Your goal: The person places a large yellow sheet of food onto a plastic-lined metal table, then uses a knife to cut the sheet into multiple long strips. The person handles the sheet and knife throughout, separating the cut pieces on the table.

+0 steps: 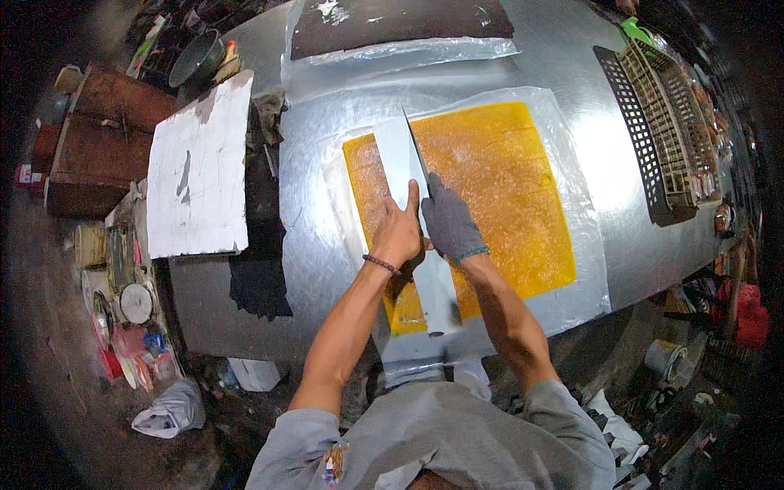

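A yellow-orange sheet (490,177) with a wrinkled, glossy surface lies on clear plastic film (582,239). Lengthwise across it, left of its middle, runs a pale flat strip (394,153), with part of the sheet showing on either side. My left hand (397,236), bare and wearing a beaded bracelet, holds the strip down. In a grey knit glove, my right hand (452,220) grips a knife whose thin blade (411,131) points away from me along the strip's right edge. The glove hides the knife's handle. My hands are side by side, very close together.
Beneath everything is a metal table (643,257). Black plastic crates (658,128) stand at the right. A white board (199,177) sits at the left beside black sheeting (260,269). A dark slab (398,27) on plastic lies at the far side.
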### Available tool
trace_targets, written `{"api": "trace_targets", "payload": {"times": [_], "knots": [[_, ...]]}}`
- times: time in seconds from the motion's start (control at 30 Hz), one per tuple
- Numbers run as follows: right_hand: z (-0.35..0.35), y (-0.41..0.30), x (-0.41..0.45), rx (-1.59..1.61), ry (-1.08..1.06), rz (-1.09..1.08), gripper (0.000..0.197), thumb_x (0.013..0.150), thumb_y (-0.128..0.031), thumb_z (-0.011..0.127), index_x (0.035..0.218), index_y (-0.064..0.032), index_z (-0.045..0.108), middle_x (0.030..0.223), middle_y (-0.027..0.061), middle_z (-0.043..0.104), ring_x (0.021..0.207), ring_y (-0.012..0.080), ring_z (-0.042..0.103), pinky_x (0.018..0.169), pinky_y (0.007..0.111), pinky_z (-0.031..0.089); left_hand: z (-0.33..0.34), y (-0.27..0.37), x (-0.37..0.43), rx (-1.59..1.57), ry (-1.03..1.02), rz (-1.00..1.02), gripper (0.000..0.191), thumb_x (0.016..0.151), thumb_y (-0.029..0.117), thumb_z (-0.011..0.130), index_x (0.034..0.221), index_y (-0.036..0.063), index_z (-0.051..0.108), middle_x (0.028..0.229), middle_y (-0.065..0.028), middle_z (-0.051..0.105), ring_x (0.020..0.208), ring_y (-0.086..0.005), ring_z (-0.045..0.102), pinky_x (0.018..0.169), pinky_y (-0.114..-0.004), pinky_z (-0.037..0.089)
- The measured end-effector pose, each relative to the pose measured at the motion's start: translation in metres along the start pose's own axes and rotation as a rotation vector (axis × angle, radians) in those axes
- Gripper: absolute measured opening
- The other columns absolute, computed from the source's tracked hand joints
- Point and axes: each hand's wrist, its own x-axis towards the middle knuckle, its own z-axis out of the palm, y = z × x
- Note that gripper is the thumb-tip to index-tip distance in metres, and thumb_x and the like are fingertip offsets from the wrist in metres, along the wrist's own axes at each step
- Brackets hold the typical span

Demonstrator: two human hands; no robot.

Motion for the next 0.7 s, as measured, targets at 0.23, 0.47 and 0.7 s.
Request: {"api": "trace_targets", "payload": {"times": [0.23,0.47,0.7], "knots": [[0.017,0.016,0.03,0.114,0.117,0.138,0.049,0.093,-0.016,0.061,0.135,0.0064,0.054,0.12,0.0369,0.062,0.105,0.0494,0.066,0.09,0.055,0.054,0.002,-0.002,0.005,-0.016,-0.022,0.03,0.139,0.064,0.022,0.097,0.167,0.0188,0.003,0.135,-0.0483,0.037,0.11,-0.0613,0.061,0.094,-0.056,0.055],[0.018,0.021,0.008,0.07,0.082,0.053,0.051,0.101,-0.02,0.05,0.145,0.0072,0.045,0.117,0.037,0.065,0.107,0.0501,0.065,0.092,0.055,0.052,-0.002,-0.003,0.0,-0.012,-0.005,0.054,0.138,0.064,0.023,0.097,0.167,0.0178,0.004,0.133,-0.0471,0.039,0.108,-0.0616,0.061,0.092,-0.057,0.055],[0.011,0.017,-0.008,-0.055,0.059,-0.031,0.048,0.102,-0.019,0.047,0.142,0.0081,0.047,0.114,0.0362,0.066,0.106,0.0501,0.065,0.092,0.056,0.052,-0.001,-0.005,0.0,0.028,0.002,0.053,0.138,0.063,0.023,0.097,0.167,0.0165,0.005,0.133,-0.0495,0.039,0.108,-0.0618,0.061,0.093,-0.057,0.056]]}}
